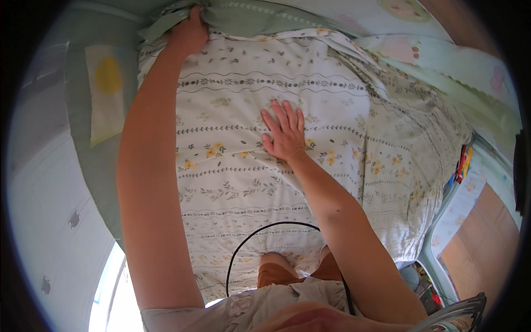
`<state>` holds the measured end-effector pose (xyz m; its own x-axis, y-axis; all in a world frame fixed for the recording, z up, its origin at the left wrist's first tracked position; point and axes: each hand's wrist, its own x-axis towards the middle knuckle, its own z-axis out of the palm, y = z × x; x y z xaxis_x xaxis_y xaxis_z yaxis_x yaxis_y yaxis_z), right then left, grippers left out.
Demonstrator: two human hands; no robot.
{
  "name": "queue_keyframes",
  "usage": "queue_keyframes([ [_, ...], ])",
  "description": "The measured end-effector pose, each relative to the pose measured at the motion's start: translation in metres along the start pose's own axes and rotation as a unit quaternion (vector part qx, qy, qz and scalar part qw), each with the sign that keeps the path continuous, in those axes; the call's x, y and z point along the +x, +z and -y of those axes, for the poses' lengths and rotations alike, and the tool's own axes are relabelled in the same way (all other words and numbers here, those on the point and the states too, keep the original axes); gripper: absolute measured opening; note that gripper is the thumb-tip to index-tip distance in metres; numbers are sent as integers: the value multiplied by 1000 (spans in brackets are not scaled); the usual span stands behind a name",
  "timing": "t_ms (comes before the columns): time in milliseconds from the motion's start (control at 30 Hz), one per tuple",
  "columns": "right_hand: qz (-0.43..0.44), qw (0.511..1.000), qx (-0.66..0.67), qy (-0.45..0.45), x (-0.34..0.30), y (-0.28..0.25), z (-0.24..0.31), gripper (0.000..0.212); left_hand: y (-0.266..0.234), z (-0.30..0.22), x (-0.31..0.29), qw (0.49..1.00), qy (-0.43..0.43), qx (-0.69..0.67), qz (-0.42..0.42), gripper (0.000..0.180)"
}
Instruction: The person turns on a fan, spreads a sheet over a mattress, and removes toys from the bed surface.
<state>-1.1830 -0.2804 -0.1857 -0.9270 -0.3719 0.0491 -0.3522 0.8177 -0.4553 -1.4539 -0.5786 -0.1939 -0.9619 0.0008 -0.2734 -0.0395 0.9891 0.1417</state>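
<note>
A white bed sheet [238, 105] with grey leaf bands and yellow flowers spreads before me, lightly wrinkled. My right hand [285, 133] lies flat on its middle, fingers spread, holding nothing. At the far left corner, my left hand [189, 33] is closed on bunched green fabric [168, 21], right at the sheet's far edge. Some of its fingertips are hidden in the folds. More of the green fabric runs along the far side, beyond the sheet.
A green panel with a pale, yellow-spotted patch [106, 83] hangs at the left beside a whitish wall [50, 182]. On the right, the sheet drapes in folds near a pale green frame [440, 227]. A black cable [265, 226] loops before my knees.
</note>
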Motion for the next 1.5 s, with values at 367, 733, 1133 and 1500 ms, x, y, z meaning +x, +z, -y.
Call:
queue_keyframes([
  [367, -41, 999, 12, -7, -6, -8, -12, 56, 66, -154, -259, 977, 83, -54, -191, 50],
  [733, -44, 929, 368, 2, 3, -75, -49, 46, 91, -138, -260, 972, 94, -46, -210, 53],
  [1133, -407, 742, 333, 415, 118, -235, -328, 46, 91, -150, -253, 970, 98, -60, -212, 55],
  [1500, -191, 852, 136, 469, 37, -320, -451, 94, 90, -149, -252, 963, 117, -43, -239, 54],
])
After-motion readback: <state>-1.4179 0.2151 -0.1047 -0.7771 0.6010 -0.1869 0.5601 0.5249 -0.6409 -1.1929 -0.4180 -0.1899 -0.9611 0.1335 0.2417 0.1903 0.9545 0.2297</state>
